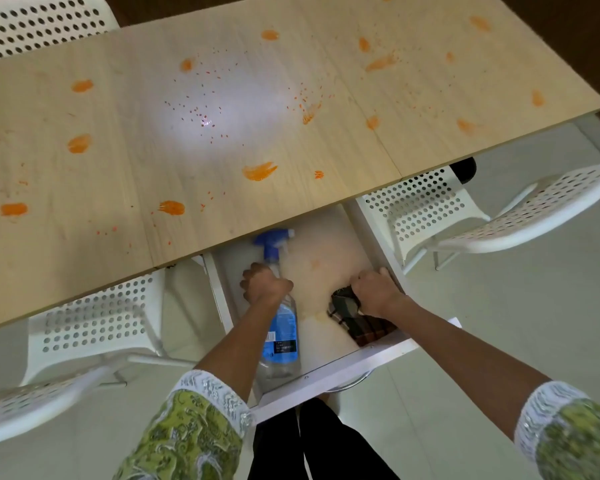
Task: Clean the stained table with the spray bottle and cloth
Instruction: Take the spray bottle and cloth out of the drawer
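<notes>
While both supplies sit in the open drawer (329,372) under the near edge of the table (125,174), the person reaches in with both hands at once, likely to fetch them in one trip.

Left hand (265,282): fingers curled round the upper part of the spray bottle (281,334), just below its blue trigger head (272,242). Bottle lies on its side in the left of the drawer, nozzle pointing far, base near. Grabbing up by the neck probably puts the trigger within finger reach once lifted.

Right hand (374,292): closed over the bunched top of a dark plaid cloth (359,323) in the drawer's near right corner. Most of the cloth rests on the drawer floor.

Tabletop: orange smears (258,170) and fine orange specks spread left to right, near to far. None looks wiped; cleaning not started, I'd say.

White perforated chairs (94,317) flank the drawer left and right, tucked near the table, so the person stands in the gap between them.

Risk: bottle's smooth, could slip from a high grip.
</notes>
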